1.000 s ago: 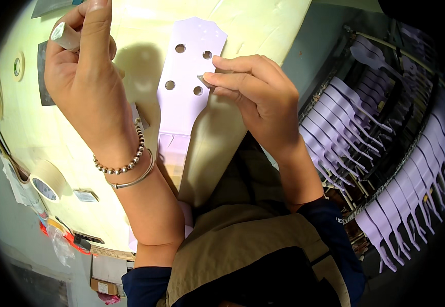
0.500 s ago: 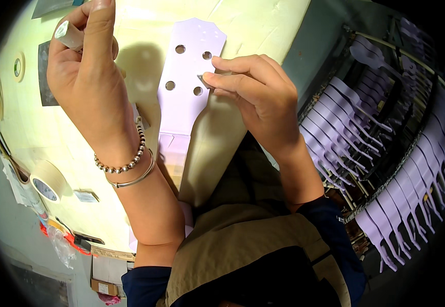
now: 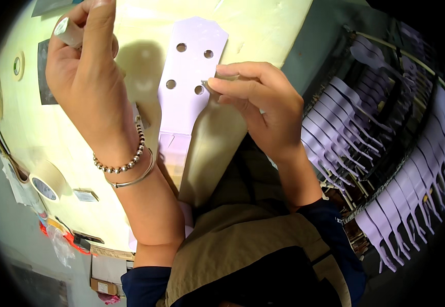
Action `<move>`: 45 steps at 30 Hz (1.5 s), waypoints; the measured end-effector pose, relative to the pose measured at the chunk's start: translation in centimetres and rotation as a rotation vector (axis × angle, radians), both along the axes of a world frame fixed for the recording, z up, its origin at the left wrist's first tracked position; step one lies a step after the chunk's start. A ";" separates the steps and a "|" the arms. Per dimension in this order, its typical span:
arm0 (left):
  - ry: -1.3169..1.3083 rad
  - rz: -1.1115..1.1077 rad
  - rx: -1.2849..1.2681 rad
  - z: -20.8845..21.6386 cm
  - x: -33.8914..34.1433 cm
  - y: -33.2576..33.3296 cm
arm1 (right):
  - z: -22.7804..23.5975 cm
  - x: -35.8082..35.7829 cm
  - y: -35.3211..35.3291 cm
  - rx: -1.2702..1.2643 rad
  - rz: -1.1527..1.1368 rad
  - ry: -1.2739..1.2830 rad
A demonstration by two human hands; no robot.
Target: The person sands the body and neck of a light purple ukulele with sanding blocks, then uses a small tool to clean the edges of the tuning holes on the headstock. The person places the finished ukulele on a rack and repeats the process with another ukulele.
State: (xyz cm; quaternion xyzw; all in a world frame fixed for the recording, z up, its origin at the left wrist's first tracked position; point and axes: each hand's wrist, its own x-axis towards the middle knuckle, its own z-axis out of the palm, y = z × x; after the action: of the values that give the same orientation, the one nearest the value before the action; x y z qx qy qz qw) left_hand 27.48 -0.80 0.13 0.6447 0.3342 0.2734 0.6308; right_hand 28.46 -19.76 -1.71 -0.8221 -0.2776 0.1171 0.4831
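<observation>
A pale purple ukulele neck with its headstock lies on the table in front of me, several round holes through its face. My left hand, wearing a beaded bracelet and a bangle, is raised to the left of it, fingers wrapped round a whitish cylindrical stick. Only one end of the stick shows. At the headstock's right edge is my right hand, with thumb and forefinger pinching a small greyish piece beside the lower right hole. The fingers mostly hide that piece.
Tape rolls and a small flat block rest on the cream tabletop at left. Red-handled scissors lie near its lower left edge. Racks of purple ukulele necks stand close on my right.
My right hand has shifted slightly right and down, its fingertips now nearer the lower right hole. My left hand and the headstock have barely moved.
</observation>
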 end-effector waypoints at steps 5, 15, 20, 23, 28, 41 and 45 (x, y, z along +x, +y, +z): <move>0.017 0.008 -0.024 0.2 0.3 -0.1 | 0.4 -1.1 0.7 -0.044 0.051 -0.125; -0.022 0.002 -0.032 0.1 0.2 0.1 | -0.8 -1.3 1.3 -0.075 0.067 -0.362; -0.007 0.014 -0.026 0.1 0.3 0.0 | -0.9 -1.2 1.3 -0.075 0.085 -0.322; -0.006 0.005 -0.031 0.0 0.2 0.2 | -0.7 -0.9 1.1 -0.082 0.105 -0.287; -0.020 0.011 -0.032 0.1 0.3 0.1 | -0.1 -0.4 1.0 -0.038 0.127 -0.126; -0.010 0.010 -0.021 0.3 0.3 0.0 | 0.2 -0.8 1.2 -0.011 0.089 0.042; -0.015 0.007 -0.026 0.2 0.4 -0.1 | -0.5 -1.0 1.3 -0.044 0.053 -0.139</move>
State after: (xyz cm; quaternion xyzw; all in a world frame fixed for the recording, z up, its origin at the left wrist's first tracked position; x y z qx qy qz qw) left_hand 27.87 -0.89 0.37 0.6331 0.3356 0.2761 0.6406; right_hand 27.43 -18.49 -2.23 -0.8310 -0.3297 0.0787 0.4411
